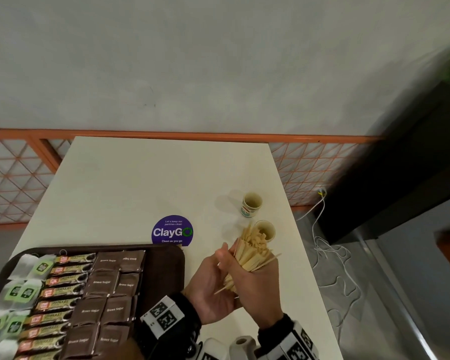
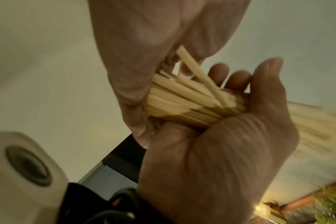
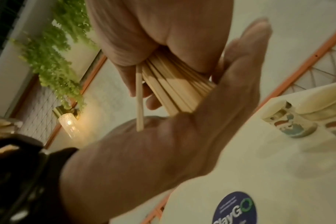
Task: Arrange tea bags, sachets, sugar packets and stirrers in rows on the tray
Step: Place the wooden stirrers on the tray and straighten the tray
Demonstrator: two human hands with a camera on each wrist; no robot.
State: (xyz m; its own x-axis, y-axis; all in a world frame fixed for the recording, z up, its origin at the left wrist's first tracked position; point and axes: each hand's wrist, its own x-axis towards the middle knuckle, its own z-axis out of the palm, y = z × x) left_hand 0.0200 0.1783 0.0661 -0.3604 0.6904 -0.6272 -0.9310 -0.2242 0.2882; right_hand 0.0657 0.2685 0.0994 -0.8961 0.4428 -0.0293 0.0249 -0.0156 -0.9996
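Stirrers: bundle of wooden stirrers [image 1: 250, 255] held in the air just right of the tray [image 1: 166, 268], near the front paper cup [image 1: 265, 231]; not yet on the tray.
Long axis: runs from near-left to far-right, far ends fanning out toward the front paper cup, near ends poking out below the hands toward the wrists; a few sticks splayed off line.
Right hand: right hand [image 1: 257, 281] wrapped over the bundle from the right, fingers curled round it.
Left hand: left hand [image 1: 213, 284] cupped under the bundle from the tray side, fingers [image 2: 219, 72] curled up round the sticks, thumb alongside.
Nearer hand: left, lying between bundle and tray.
Tray contents: tea bags [image 1: 18, 289] at the left edge, sachets [image 1: 63, 284] next, Brown Sugar packets [image 1: 109, 294] next; bare dark strip right of the packets, nearest the hands.
Judged step: squaring the bundle before laying it down.
Judged need: swing the axis to match the rows, then carry left into the bare strip.
Risk: loose splayed sticks slipping out.
Other: second paper cup [image 1: 251, 203] beyond the front one; round ClayGo sticker [image 1: 172, 231] just beyond the tray's far edge.
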